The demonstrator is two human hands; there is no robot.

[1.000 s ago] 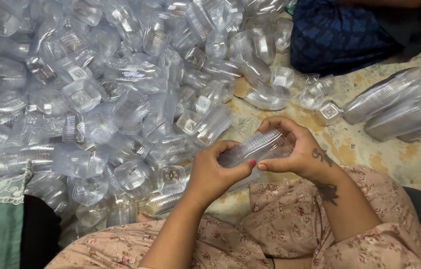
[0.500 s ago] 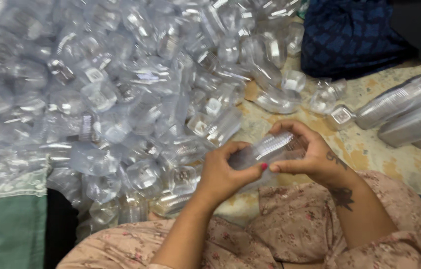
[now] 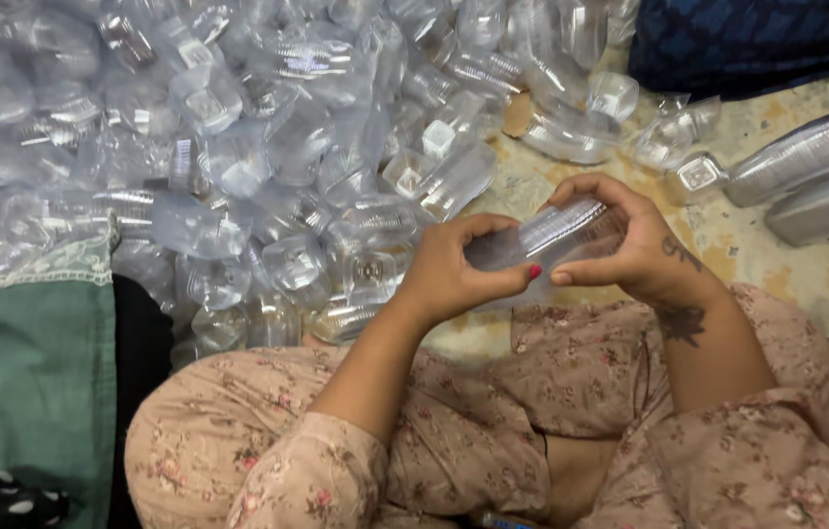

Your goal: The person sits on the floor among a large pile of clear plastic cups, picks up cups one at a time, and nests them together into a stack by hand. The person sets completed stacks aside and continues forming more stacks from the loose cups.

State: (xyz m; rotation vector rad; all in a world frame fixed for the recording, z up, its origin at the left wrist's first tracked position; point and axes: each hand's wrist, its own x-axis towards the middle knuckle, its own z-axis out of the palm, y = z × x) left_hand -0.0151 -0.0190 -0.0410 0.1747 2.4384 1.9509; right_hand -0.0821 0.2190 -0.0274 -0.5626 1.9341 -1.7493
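Both hands close on a stack of clear plastic cups over the lap.

Heaped clear containers (image 3: 238, 167) fill the floor at left — thin, glossy, ribbed. The left hand (image 3: 454, 269) pinches one end of the nested stack (image 3: 547, 235), the right hand (image 3: 630, 245) curls round the other; it looks light, slick and easily crushed — best gripped at the rims. Longer stacks (image 3: 806, 181) lie at right.

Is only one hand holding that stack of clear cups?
No, both the left hand and the right hand grip the stack of clear cups between them.
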